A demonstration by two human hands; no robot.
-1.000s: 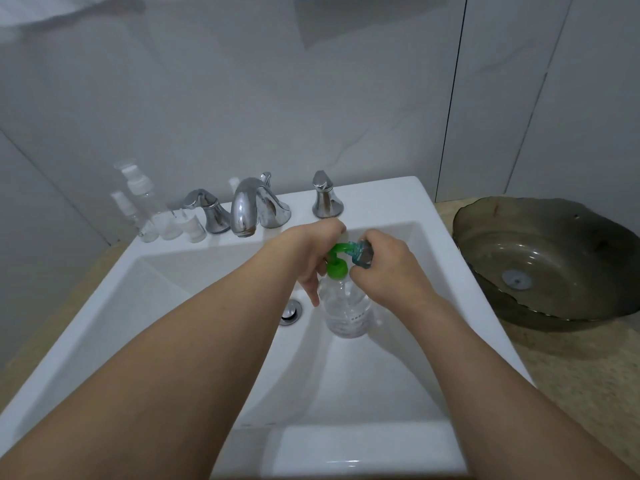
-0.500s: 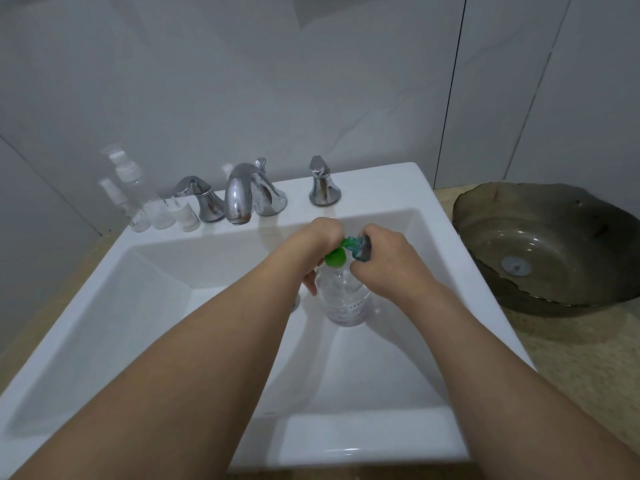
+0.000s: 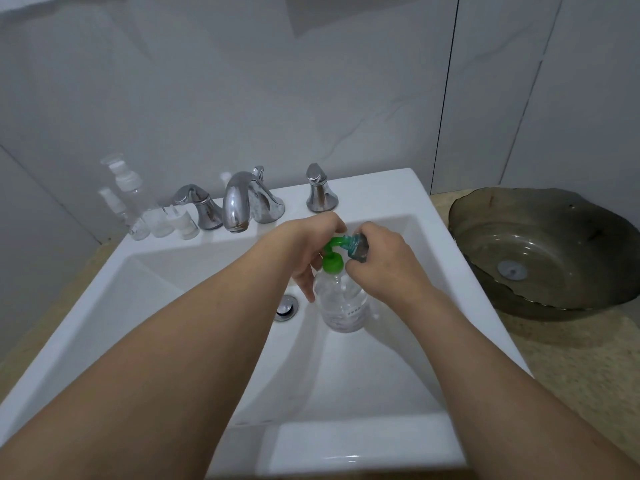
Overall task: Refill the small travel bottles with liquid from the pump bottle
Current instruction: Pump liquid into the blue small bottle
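currently mid-fill: left hand (image 3: 311, 251) grasping green-topped pump bottle (image 3: 341, 299), right hand (image 3: 381, 268) pinching small bottle (image 3: 356, 247) at spout; spare travel bottles (image 3: 152, 216) unfilled on sink (image 3: 346, 441) ledge.

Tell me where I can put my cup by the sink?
The sink ledge right of the right tap handle is bare, and so is the front rim. The back left corner is crowded with small travel bottles.

The green pump head (image 3: 333, 252) now stands raised clear of the collar, after sitting lower half a second ago. Left hand (image 3: 308, 251) lifts with it.
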